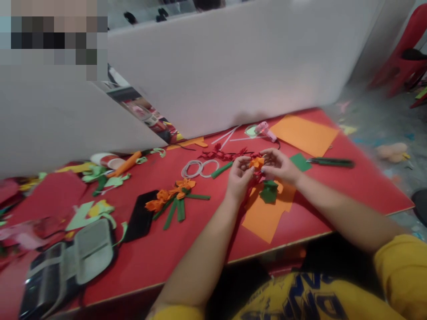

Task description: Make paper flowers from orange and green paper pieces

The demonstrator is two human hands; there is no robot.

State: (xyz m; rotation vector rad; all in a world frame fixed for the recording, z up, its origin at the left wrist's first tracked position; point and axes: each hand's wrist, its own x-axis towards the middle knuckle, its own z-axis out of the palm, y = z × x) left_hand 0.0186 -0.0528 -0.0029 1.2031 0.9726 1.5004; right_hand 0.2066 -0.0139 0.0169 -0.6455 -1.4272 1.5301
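Between my two hands is a small orange paper flower (256,163), held above the red table. My left hand (240,173) pinches it from the left, and the fingers of my right hand (278,165) are closed on its right side. Just below the hands lie a green paper piece (268,192) and orange paper sheets (262,218). Behind them runs a row of red paper flowers (223,154), partly hidden by my hands. More orange paper flowers (170,193) with green paper strips (180,209) lie to the left.
On the red table (200,240) are white rings (200,169), a black phone-like slab (142,215), an open zip case (70,262) and paper scraps at left. A cutter knife (330,162), a large orange sheet (305,133) and a pink glue gun (265,131) lie right. A white partition (233,66) stands behind.
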